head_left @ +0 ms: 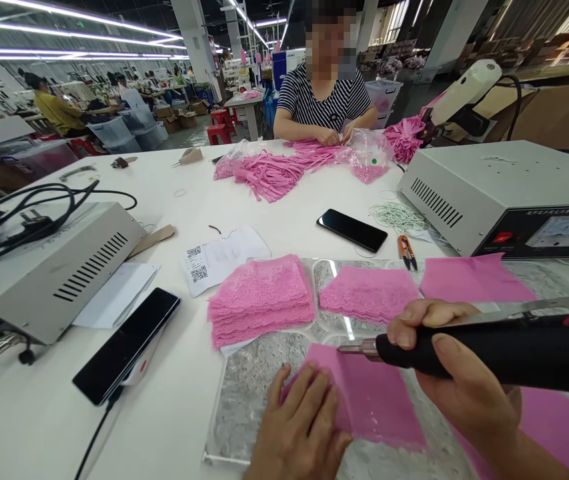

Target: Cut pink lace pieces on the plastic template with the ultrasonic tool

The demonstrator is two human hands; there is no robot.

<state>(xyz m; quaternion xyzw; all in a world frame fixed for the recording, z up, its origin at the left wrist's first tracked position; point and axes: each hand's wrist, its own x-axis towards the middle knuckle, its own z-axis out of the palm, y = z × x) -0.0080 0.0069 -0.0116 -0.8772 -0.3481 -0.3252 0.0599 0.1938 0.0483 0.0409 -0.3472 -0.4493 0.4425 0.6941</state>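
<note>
My left hand (300, 419) lies with fingers stretched out on a pink fabric piece (381, 407), pressing its left part against a grey marbled board (244, 380). In my right hand (469, 373) is a handheld ultrasonic welder (494, 347), black-bodied with a metal tip. Its tip points left and is at the upper edge of the fabric piece, close to my left fingers; whether it touches cannot be made out. Behind them sit a thick stack of pink lace pieces (264, 293) and a lower lace stack (369, 292). A flat pink piece (469, 279) lies farther right.
Grey metal boxes stand left (64, 267) and right (509, 193). Phones (352, 229) (129, 343), orange thread snips (406, 252) and a printed paper (224, 257) lie around the board. Across the table, a person (327, 100) handles pink straps (269, 175).
</note>
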